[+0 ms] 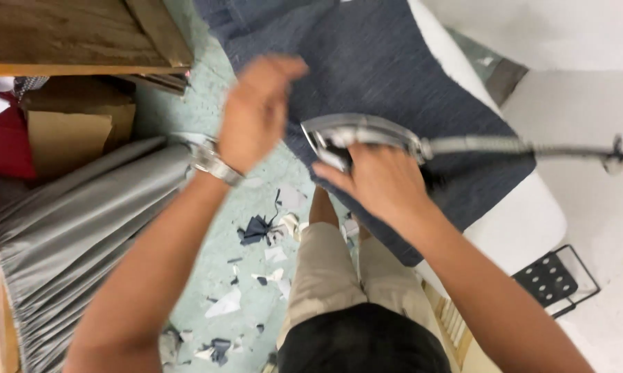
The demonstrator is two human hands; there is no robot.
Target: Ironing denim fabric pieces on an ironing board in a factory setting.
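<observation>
- Gripping the steam iron (356, 135), your right hand (380, 181) has its fingers closed over the handle; the iron rests on the dark blue fabric (380, 62) on the white padded board (525, 228).
- Your left hand (256, 114) hovers at the fabric's left edge, fingers loosely open, holding nothing.
- Brown cardboard boxes (73, 131) sit at far left, beneath a wooden shelf (70, 34).
- Paper and cloth scraps (256, 231) litter the green floor (201, 103).

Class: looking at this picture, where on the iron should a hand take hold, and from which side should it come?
Grip the handle along the top of the iron, coming from above, as the right hand does. The iron sits sole-down on the dark cloth, so only its top is free. The hose leaves its rear end, so approach away from that end. The left hand hovers open beside it.
</observation>
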